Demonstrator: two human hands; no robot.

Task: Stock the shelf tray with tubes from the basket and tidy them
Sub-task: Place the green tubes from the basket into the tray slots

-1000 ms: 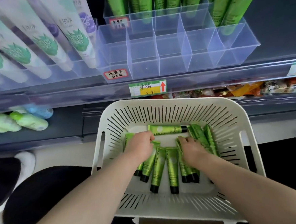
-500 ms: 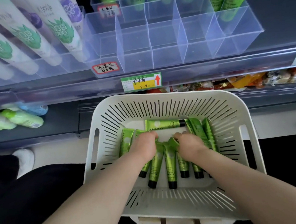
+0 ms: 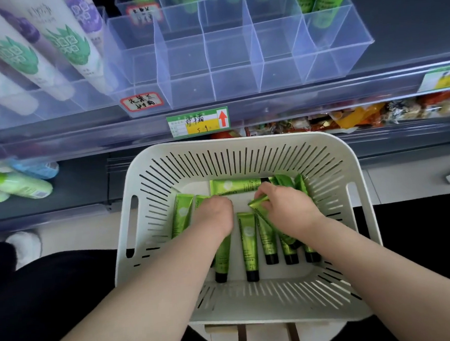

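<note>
Head view: against the left wall of the white basket (image 3: 243, 147) one green tube (image 3: 181, 216) lies lengthwise, and just beside it the left hand (image 3: 215, 215) is knuckles-up, its fingers curled down over the tubes beneath. Whether they actually hold one I cannot tell. In the middle of the basket floor several tubes (image 3: 247, 246) lie side by side with their black caps toward the near wall, and a crosswise tube (image 3: 235, 186) lies along the far wall. To the right, the right hand (image 3: 287, 208) pinches the flat crimped end of a lifted tube (image 3: 258, 202), raised off the row, with more tubes near the right wall. Above, on the shelf, the clear shelf tray (image 3: 211, 64) has its front and middle compartments bare from its left edge across. Green standing tubes (image 3: 318, 1) show only toward its back edge and back right corner. Stocking looks barely begun: nearly all the stock is in the basket, and both filling and tidying remain.
</note>
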